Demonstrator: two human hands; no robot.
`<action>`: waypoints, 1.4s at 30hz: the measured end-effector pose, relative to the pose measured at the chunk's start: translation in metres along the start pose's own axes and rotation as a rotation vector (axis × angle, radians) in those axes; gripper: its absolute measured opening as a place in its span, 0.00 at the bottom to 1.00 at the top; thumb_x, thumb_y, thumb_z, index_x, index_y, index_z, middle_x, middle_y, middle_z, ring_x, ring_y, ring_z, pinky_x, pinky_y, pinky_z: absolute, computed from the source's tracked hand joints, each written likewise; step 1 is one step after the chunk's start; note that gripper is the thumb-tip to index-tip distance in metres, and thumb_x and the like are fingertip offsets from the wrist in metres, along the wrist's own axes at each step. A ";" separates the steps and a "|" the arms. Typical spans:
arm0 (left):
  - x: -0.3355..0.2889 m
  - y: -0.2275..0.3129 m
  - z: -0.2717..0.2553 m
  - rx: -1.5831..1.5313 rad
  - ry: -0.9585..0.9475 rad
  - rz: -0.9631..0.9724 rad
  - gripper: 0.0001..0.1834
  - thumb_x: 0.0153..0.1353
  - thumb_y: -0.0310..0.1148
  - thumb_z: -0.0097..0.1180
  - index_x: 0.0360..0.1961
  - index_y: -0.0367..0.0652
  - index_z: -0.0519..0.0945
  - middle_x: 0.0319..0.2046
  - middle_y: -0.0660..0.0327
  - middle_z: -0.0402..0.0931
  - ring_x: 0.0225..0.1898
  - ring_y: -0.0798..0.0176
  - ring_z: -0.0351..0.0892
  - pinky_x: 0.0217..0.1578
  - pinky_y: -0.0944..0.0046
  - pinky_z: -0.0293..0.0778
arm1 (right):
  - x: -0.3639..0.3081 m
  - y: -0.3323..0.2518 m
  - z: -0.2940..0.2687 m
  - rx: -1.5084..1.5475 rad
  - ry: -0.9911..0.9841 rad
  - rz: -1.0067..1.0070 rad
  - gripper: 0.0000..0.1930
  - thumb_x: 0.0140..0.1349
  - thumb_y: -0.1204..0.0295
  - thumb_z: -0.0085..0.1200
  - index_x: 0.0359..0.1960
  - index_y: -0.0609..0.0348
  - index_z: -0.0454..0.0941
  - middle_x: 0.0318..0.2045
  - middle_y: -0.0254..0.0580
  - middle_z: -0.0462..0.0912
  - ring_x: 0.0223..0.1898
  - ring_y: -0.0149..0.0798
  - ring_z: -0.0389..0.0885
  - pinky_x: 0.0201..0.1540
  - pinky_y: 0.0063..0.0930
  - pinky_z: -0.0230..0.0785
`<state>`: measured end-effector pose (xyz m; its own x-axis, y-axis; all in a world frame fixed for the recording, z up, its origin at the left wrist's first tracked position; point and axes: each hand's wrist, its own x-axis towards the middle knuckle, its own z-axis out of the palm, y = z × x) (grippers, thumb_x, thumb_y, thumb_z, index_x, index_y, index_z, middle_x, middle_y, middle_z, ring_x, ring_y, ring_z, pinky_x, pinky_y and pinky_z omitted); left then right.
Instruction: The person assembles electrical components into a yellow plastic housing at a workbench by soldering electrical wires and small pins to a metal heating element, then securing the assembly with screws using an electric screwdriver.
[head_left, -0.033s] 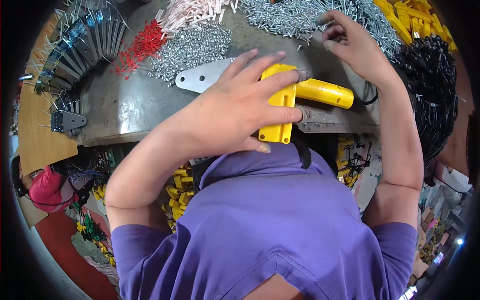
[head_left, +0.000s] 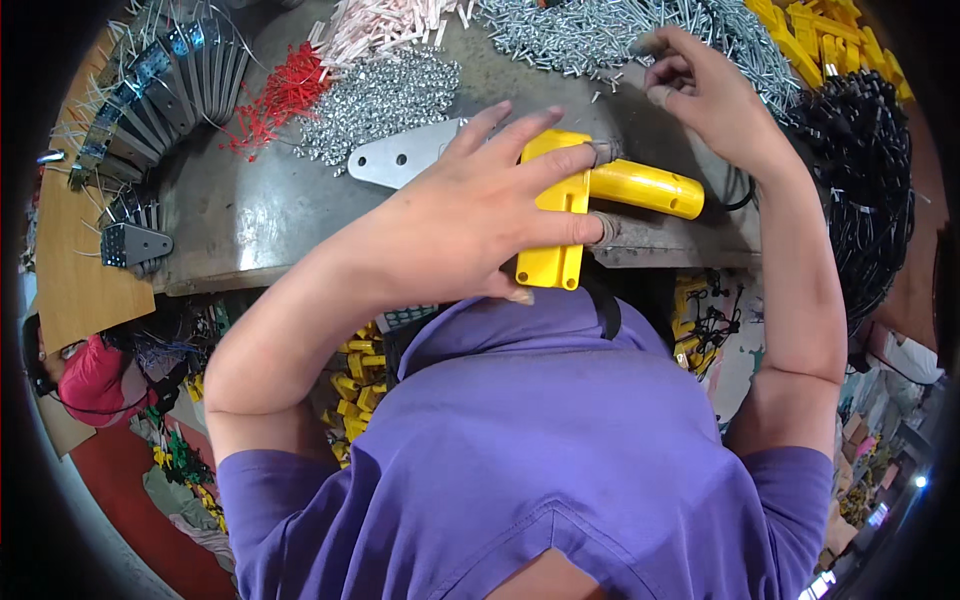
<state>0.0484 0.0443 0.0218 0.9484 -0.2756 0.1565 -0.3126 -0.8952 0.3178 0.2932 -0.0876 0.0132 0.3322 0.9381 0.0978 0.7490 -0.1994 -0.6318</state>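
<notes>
Head view: a glossy yellow plastic handle (head_left: 572, 191) sits at the worn grey table (head_left: 250, 215)'s near edge, gripped by the splayed left hand (head_left: 480, 205); a flat, holed metal plate (head_left: 422, 150) lies to its left. Beyond it, the right hand (head_left: 702, 92) curls loosely by shiny screws (head_left: 575, 38), its hold impossible to tell.

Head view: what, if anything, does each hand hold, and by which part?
Left hand: yellow housing, held across its body. Right hand: whether anything is held cannot be told.
</notes>
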 end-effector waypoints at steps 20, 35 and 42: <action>0.019 0.005 0.012 0.020 -0.016 -0.069 0.32 0.40 0.51 0.67 0.49 0.55 0.75 0.63 0.55 0.60 0.58 0.35 0.60 0.55 0.40 0.62 | -0.022 -0.017 -0.036 0.163 -0.391 0.073 0.20 0.53 0.79 0.54 0.50 0.58 0.71 0.31 0.40 0.80 0.36 0.30 0.80 0.40 0.26 0.72; 0.020 0.006 0.016 0.015 0.031 -0.088 0.32 0.39 0.52 0.67 0.48 0.55 0.75 0.61 0.55 0.62 0.57 0.35 0.62 0.54 0.39 0.62 | -0.018 -0.010 -0.031 0.168 -0.366 0.078 0.24 0.52 0.77 0.57 0.53 0.57 0.72 0.28 0.40 0.82 0.32 0.29 0.79 0.38 0.23 0.72; 0.018 0.005 0.015 0.020 0.030 -0.087 0.32 0.40 0.52 0.67 0.48 0.55 0.74 0.61 0.55 0.62 0.57 0.35 0.61 0.55 0.40 0.62 | -0.005 0.001 -0.030 0.315 -0.494 0.127 0.26 0.52 0.78 0.57 0.55 0.59 0.69 0.29 0.37 0.80 0.36 0.26 0.77 0.41 0.22 0.70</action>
<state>0.0650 0.0291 0.0120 0.9699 -0.1862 0.1568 -0.2275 -0.9222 0.3126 0.3092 -0.1013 0.0356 0.0454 0.9479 -0.3152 0.4900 -0.2961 -0.8199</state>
